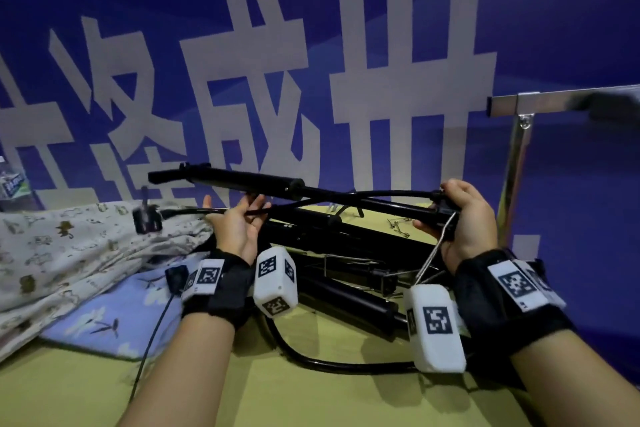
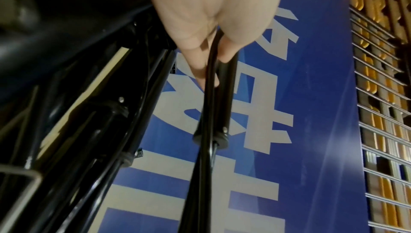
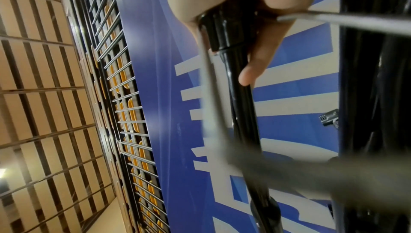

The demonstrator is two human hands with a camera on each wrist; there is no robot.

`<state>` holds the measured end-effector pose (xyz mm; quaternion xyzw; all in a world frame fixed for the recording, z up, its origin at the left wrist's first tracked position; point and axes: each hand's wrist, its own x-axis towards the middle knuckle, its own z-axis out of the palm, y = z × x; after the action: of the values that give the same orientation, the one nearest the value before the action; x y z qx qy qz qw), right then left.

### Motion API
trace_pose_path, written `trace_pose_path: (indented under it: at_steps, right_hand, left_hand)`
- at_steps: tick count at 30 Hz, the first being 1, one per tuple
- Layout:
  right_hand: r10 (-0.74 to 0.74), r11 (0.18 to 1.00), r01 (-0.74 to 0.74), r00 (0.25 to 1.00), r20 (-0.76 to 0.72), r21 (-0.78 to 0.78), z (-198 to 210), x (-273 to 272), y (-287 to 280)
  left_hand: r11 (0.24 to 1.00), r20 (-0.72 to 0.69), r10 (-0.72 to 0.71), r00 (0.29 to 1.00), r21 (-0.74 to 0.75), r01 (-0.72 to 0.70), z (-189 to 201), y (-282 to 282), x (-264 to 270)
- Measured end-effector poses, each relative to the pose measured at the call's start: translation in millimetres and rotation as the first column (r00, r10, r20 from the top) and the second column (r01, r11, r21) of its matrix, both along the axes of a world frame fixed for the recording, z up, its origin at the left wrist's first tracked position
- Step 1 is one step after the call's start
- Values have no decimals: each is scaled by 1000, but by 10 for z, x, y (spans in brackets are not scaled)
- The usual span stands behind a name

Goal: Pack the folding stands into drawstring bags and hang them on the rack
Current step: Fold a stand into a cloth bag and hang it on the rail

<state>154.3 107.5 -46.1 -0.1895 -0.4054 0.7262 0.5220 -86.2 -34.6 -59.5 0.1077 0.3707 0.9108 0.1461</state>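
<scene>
Black wrist straps point(image 1: 221, 291) carry white marker-printed blocks point(image 1: 275, 281).

Head view looking down across table point(image 1: 311, 402), wrist views close, facing upward, sharing the blue banner point(image 1: 554, 28)

my head view is dim and bluish, and straight lines bow toward its edges. soft shadows fall on the yellow-green tabletop point(image 1: 104, 392) beneath my forearms. the shiny metal rack bar point(image 1: 540, 104), beyond my right hand point(image 1: 464, 218), smears at its far end. both wrist views are motion-blurred, with glare streaking the glossy black stand tubes point(image 2: 89, 113) beside my left hand point(image 2: 211, 8).
</scene>
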Motion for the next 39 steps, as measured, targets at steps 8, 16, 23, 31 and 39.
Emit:
trace_pose_path:
  at_steps: [8, 16, 23, 31, 39]
  right_hand:
    - [-15, 996, 10, 998, 55, 85, -12, -21, -16]
    - [-4, 996, -2, 998, 68, 90, -11, 1, -47]
    - [45, 979, -66, 992, 116, 191, -9, 29, -89]
    - [-73, 929, -13, 973, 218, 369, -48, -27, -97]
    - [-57, 925, -52, 961, 271, 377, -45, -67, -160]
  left_hand:
    - [978, 130, -205, 970, 59, 198, -89, -132, -225]
    - [971, 77, -237, 968, 51, 234, -89, -231, -150]
    - [978, 84, -180, 980, -93, 187, -63, -266, -71]
    - [960, 93, -202, 975, -177, 216, -111, -278, -38]
    - [979, 137, -180, 974, -68, 191, -46, -91, 235]
